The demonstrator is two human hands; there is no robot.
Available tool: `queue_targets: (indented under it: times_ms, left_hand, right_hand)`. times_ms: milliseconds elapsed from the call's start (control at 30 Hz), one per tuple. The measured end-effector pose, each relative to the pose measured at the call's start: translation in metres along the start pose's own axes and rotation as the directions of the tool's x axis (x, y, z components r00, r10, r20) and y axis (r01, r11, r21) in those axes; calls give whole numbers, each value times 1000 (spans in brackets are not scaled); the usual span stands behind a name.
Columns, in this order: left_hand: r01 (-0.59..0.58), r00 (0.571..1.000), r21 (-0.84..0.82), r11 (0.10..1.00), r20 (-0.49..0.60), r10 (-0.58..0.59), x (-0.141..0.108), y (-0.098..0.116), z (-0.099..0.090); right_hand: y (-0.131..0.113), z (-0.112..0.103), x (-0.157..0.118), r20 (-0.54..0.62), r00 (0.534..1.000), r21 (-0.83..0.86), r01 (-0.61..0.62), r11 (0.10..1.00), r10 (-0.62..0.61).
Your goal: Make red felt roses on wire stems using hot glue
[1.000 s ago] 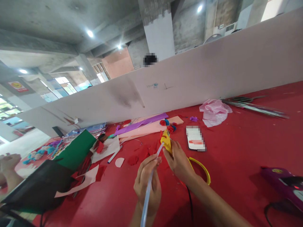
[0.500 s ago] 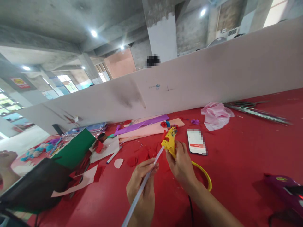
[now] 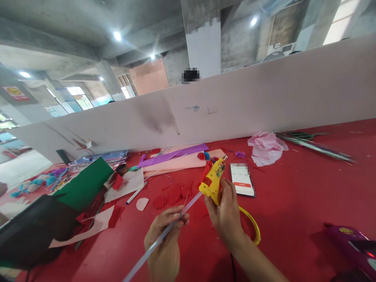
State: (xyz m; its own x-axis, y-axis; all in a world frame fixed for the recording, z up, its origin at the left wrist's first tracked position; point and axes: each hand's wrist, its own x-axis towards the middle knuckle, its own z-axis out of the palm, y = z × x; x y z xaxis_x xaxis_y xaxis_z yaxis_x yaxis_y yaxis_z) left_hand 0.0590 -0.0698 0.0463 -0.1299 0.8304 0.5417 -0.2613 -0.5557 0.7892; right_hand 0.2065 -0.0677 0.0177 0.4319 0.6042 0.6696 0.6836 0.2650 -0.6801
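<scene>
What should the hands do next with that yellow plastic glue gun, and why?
Probably the left hand should gently push the long, translucent glue stick forward, because its end meets the back of the yellow plastic glue gun, which the right hand grips.

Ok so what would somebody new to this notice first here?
Probably the bright yellow glue gun in the right grip, mid-table, with a translucent stick running from its rear through the left grip. Next, the green panel at left and the crumpled pink sheet by the white partition.
</scene>
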Motion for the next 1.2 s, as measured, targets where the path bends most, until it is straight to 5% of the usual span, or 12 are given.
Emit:
queue_targets:
  times_ms: [167,333,567,833,1000,1200]
  left_hand:
    - [-93,993,44,995,-73,96,-17,-16,-1]
    - [-171,985,71,983,10,170,-15,-18,-5]
    - [7,1000,-50,999,-13,-8,-6,-8,0]
    - [26,1000,-50,998,1,-26,-5,-11,-2]
    - [167,985,-123,978,-30,-171,-5,-2,3]
    - [6,1000,-45,999,-31,-7,-4,-6,10]
  right_hand:
    - [-3,-1,-4,-21,998,-15,65,998,-65]
    - [-3,-2,-3,-30,997,-24,71,997,-72]
    - [-3,-3,1,-57,992,-50,112,992,-115]
    - [-4,-3,1,-47,995,-32,83,996,-85]
    - [-4,-1,-1,-56,997,-34,42,999,-44]
    - [-4,-1,-2,-53,998,-37,44,998,-46]
